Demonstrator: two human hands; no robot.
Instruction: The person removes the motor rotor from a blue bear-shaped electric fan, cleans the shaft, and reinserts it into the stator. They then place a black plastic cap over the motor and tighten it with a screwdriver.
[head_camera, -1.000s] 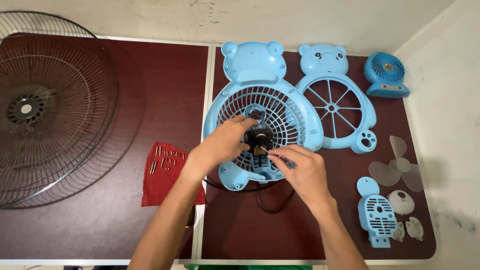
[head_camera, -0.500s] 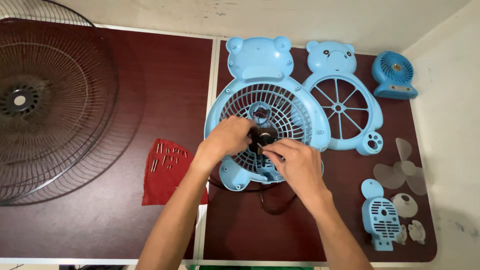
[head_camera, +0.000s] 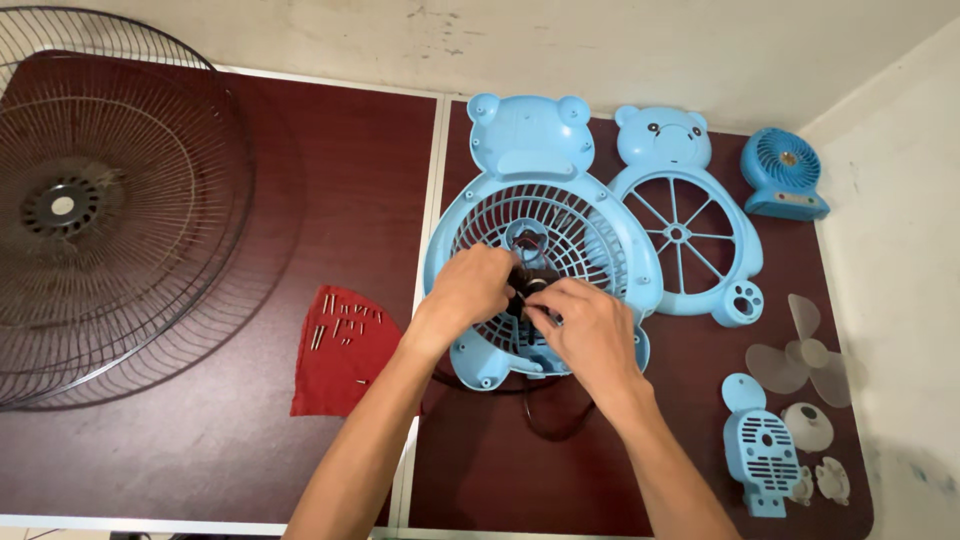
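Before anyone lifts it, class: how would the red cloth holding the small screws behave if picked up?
The red cloth lies flat and thin, so it would probably sag limply. The loose screws on it would likely slide or roll off. It looks light.

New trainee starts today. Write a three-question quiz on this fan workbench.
1. True or false: both hands are at the middle of the bear-shaped rear fan housing.
2. What lies on the red cloth? A) screws B) batteries C) coins
3. Which side of the table holds the large wire fan guard?

Key:
1. True: left hand and right hand meet at the dark motor.
2. A, small screws.
3. The left side.
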